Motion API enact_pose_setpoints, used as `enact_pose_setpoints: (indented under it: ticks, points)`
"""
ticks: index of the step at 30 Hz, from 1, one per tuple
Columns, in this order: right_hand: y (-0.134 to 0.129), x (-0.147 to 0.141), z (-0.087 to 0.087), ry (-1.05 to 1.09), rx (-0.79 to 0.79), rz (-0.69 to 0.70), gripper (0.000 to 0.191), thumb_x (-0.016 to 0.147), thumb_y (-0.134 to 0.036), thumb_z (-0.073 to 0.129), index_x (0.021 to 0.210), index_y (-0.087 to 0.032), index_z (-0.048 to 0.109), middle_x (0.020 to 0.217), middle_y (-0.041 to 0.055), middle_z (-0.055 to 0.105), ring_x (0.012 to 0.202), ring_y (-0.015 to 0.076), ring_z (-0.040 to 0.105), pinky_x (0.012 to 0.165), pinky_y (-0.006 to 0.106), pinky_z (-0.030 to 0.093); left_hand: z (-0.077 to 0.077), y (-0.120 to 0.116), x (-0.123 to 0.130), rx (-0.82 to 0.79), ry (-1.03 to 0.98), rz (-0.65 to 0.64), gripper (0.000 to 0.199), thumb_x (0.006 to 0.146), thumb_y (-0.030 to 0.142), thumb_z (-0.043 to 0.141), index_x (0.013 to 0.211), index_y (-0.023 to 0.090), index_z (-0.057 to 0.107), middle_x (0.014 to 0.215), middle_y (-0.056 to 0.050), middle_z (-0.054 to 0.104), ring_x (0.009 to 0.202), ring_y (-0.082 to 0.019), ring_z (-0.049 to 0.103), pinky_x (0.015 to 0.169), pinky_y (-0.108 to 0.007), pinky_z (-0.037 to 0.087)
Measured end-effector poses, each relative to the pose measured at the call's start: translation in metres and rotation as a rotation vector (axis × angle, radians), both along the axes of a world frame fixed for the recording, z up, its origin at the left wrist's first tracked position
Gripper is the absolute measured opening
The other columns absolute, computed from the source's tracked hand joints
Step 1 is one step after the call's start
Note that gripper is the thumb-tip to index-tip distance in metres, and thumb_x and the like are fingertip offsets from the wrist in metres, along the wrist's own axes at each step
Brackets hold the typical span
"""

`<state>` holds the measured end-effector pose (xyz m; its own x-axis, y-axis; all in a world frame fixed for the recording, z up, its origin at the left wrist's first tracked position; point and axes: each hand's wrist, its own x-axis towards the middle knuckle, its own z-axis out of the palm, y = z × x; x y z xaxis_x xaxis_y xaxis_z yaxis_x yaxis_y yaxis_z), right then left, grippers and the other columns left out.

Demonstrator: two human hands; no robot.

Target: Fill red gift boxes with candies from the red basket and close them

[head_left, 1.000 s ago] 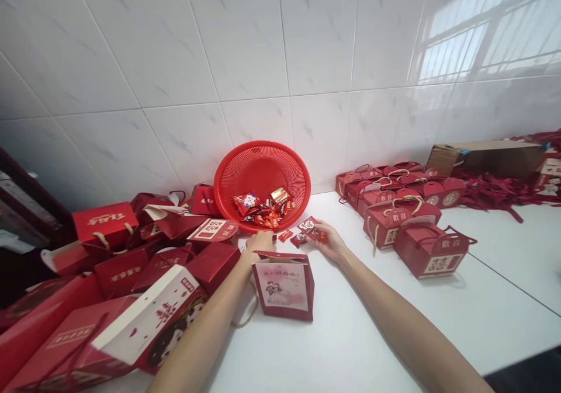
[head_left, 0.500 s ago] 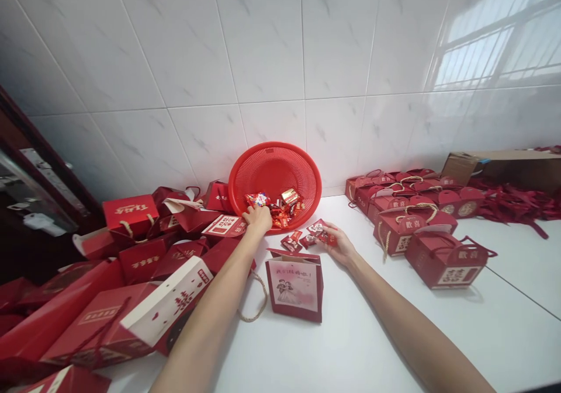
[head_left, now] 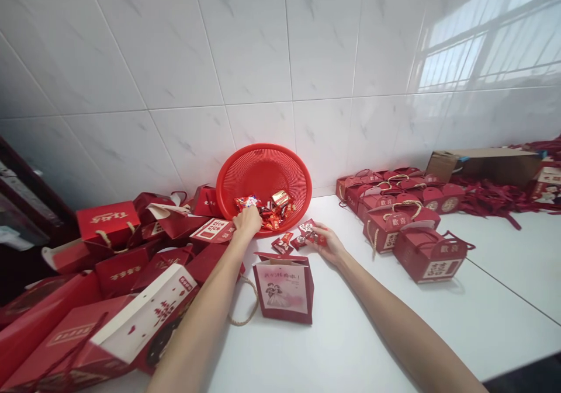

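My left hand reaches over the front rim of a tilted red plastic basket, its fingers curled down among wrapped candies. What the fingertips hold, if anything, is hidden. On the white table to the right, my right hand has its fingers closed on red-wrapped candies. Beside those lies another red candy packet on the table. Between my forearms a dark red gift box with a printed couple stands upright, its top open. A rope handle loops out at its left.
Many red gift boxes are heaped on the left, close to my left forearm. Closed red boxes stand in rows at right. Behind them are a cardboard box and dark red ribbons. A tiled wall rises behind.
The view has turned slightly right, so everything sits further left in it. My left hand stays in the basket with fingers lower among the candies; my right hand still holds its candies.
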<state>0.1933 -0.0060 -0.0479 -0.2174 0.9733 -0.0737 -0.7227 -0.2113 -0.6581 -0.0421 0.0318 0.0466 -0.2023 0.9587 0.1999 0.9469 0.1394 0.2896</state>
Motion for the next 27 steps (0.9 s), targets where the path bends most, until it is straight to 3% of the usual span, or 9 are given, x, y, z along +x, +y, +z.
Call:
enact_pose_setpoints:
  ticks: [4,9,12,16,19,22,27]
  points:
    - [-0.001,-0.001,0.001,-0.008,0.001,-0.007,0.024,0.073,-0.005,0.076,0.090,-0.019,0.065,0.086,0.0027,0.075,0.078,0.0168,0.073,0.067,0.030,0.064,0.004,-0.011,0.007,0.080,-0.094,-0.126,0.029,0.087,0.020,0.056,0.114,0.021,0.067,0.120,-0.013,0.072,0.115,-0.031,0.065,0.096,-0.041,0.049]
    - [-0.003,-0.001,0.004,-0.024,-0.008,-0.021,0.020,0.075,-0.007,0.075,0.086,-0.019,0.064,0.083,0.0009,0.074,0.074,0.0155,0.071,0.065,0.030,0.064,-0.002,-0.021,0.017,0.156,-0.288,-0.300,0.029,0.073,0.009,0.064,0.099,0.020,0.071,0.112,-0.004,0.075,0.109,-0.023,0.067,0.099,-0.033,0.049]
    - [-0.005,-0.001,0.006,-0.032,-0.003,-0.024,0.018,0.076,-0.008,0.075,0.086,-0.018,0.064,0.082,0.0007,0.074,0.075,0.0159,0.071,0.065,0.030,0.063,-0.011,-0.026,0.026,0.162,-0.424,-0.399,0.029,0.072,0.014,0.069,0.100,0.019,0.073,0.110,-0.004,0.076,0.101,-0.023,0.069,0.095,-0.034,0.052]
    - [-0.007,-0.003,0.014,-0.045,0.025,-0.016,0.016,0.076,-0.012,0.076,0.082,-0.018,0.063,0.080,0.0008,0.074,0.072,0.0150,0.070,0.065,0.027,0.061,-0.023,-0.036,0.036,0.171,-0.586,-0.527,0.026,0.081,0.023,0.063,0.104,0.016,0.073,0.113,-0.008,0.075,0.104,-0.022,0.069,0.096,-0.032,0.053]
    - [-0.011,-0.004,0.027,-0.062,0.075,0.013,0.019,0.074,-0.018,0.080,0.082,-0.018,0.063,0.086,0.0030,0.076,0.070,0.0134,0.069,0.062,0.024,0.058,-0.025,-0.045,0.038,0.195,-0.681,-0.588,0.031,0.081,0.023,0.063,0.110,0.016,0.070,0.115,-0.009,0.073,0.107,-0.022,0.068,0.096,-0.034,0.053]
    - [-0.016,-0.007,0.046,-0.134,0.167,0.066,0.029,0.065,-0.025,0.088,0.081,-0.017,0.064,0.081,0.0013,0.074,0.064,0.0115,0.066,0.057,0.021,0.054,-0.021,-0.054,0.038,0.222,-0.838,-0.640,0.040,0.075,0.026,0.070,0.114,0.018,0.066,0.105,-0.007,0.070,0.098,-0.022,0.068,0.089,-0.035,0.056]
    - [-0.026,-0.019,0.079,-0.322,0.304,0.078,0.042,0.058,-0.034,0.092,0.086,-0.017,0.066,0.072,-0.0015,0.070,0.060,0.0119,0.063,0.053,0.022,0.050,-0.002,-0.069,0.037,0.225,-1.005,-0.667,0.041,0.066,0.033,0.080,0.100,0.019,0.061,0.097,-0.004,0.066,0.092,-0.020,0.067,0.085,-0.034,0.056]
